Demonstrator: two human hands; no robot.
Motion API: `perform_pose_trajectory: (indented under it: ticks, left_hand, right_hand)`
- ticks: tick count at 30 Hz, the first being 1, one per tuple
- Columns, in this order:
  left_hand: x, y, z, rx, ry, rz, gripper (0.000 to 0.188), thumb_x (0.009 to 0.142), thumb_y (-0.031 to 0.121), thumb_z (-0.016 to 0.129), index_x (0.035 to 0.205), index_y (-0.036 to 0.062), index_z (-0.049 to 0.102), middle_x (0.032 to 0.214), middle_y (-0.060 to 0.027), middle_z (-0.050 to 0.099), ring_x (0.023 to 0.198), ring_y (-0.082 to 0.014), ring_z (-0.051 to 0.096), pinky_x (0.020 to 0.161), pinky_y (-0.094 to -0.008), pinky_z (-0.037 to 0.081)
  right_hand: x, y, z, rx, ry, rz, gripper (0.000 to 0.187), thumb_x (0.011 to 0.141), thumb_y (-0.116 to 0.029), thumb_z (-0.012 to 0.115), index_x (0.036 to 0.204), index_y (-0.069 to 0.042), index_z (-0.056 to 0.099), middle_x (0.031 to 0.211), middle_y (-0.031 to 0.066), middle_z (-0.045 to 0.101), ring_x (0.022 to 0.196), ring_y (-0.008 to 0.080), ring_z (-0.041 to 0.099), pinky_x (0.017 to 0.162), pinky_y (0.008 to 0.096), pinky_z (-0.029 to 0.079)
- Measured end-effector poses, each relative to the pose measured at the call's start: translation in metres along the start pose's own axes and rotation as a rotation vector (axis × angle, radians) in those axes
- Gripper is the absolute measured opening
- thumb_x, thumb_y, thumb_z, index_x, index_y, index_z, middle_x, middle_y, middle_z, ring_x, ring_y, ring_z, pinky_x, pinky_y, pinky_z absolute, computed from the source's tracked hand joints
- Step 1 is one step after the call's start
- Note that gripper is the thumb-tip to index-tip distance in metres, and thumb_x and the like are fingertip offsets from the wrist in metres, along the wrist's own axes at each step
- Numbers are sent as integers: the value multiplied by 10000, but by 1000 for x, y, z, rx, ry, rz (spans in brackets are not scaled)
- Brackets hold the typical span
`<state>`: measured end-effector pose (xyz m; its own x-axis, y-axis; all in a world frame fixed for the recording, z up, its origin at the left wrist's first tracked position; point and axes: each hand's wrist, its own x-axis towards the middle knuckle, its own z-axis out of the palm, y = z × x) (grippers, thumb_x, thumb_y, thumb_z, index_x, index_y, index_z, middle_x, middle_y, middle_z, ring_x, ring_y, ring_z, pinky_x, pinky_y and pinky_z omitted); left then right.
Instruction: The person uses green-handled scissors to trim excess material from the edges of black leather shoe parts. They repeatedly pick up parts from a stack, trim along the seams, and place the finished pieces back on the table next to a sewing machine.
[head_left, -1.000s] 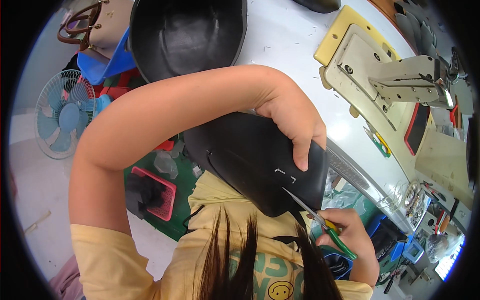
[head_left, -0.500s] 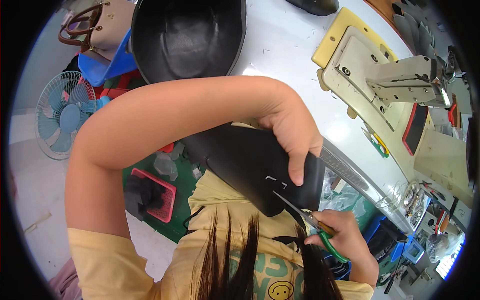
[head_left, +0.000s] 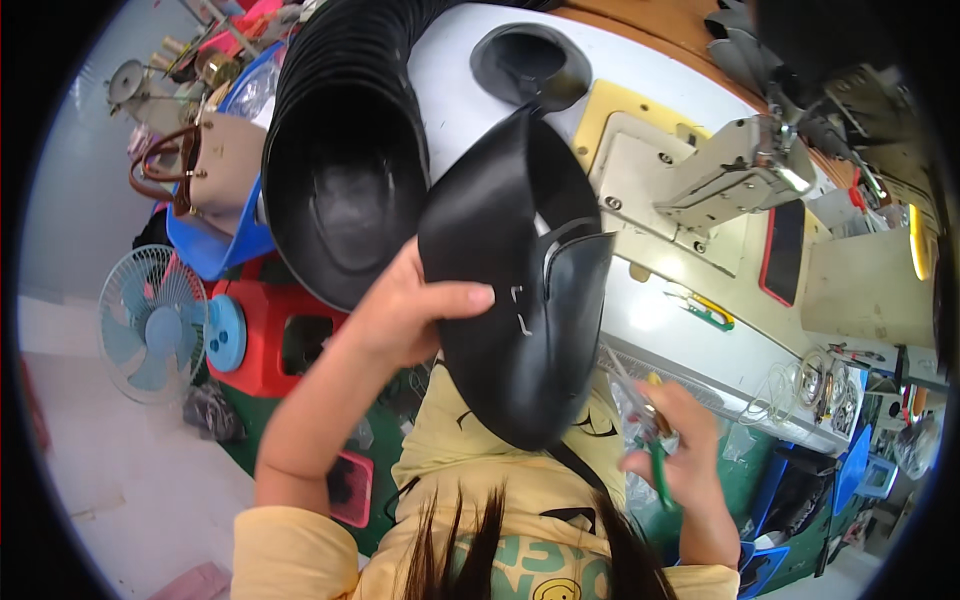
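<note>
A folded black leather-like piece (head_left: 490, 240) stands tilted in front of me. It curls round into an open shell, and two short white angled marks show on its face. My left hand (head_left: 410, 305) grips its left edge, the thumb flat on the front and the other fingers hidden behind. Low on the right, my right hand (head_left: 680, 440) is closed round green-handled scissors (head_left: 632, 395), slightly smeared by motion. Their blades point up and left, apart from the black piece.
A long nested stack of black shells (head_left: 345, 190) lies at the left. Another black piece (head_left: 530, 65) rests on the white table (head_left: 450, 60), near a sewing machine (head_left: 740, 165). Green-and-yellow snips (head_left: 710, 312) and a phone (head_left: 782, 255) lie right. A fan (head_left: 160, 325) stands left.
The black piece has swung upright and away from my body, its curled side now showing. My left hand has moved from its far right edge to its left edge. The scissors have come away from it.
</note>
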<state>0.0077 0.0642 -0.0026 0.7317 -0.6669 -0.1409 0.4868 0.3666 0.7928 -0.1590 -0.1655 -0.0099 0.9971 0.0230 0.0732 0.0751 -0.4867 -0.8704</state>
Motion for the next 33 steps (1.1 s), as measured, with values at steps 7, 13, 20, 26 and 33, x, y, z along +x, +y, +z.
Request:
perform_pose_trajectory:
  ticks: [7,13,20,26,33]
  left_hand:
    - [-12,-39,5,-149,-52,56,379,760,-23,603,1119,17,488,1002,-90,584,910,-178,583,807,-318,485]
    - [-8,-50,8,-200,-107,62,341,761,-23,605,1085,28,510,982,-82,590,898,-176,585,803,-317,485]
    - [-11,-57,12,-230,-74,8,341,761,-43,603,1080,39,517,1003,-76,585,920,-168,577,818,-324,479]
    - [-16,-62,20,-215,-32,40,454,718,8,644,1145,-3,490,1092,-147,569,990,-242,573,873,-372,461]
    - [-18,-64,20,-181,-53,-5,465,742,31,631,1173,7,459,1105,-123,551,998,-220,560,861,-350,459]
  right_hand:
    - [19,-6,16,-36,48,20,633,578,-254,810,1131,-72,561,713,20,478,523,118,404,482,228,370]
    - [13,0,21,71,-2,55,630,581,-241,808,1136,-70,564,698,34,455,518,127,384,469,238,351]
    - [12,2,23,-12,64,-54,645,567,-267,805,1120,-43,561,692,49,477,528,154,439,478,255,380]
    - [8,-2,20,-137,128,-62,656,557,-293,802,1103,-19,565,700,46,511,559,172,492,492,266,416]
    - [3,-3,21,-179,153,-51,661,542,-315,800,1089,-22,575,691,35,513,559,165,491,490,262,414]
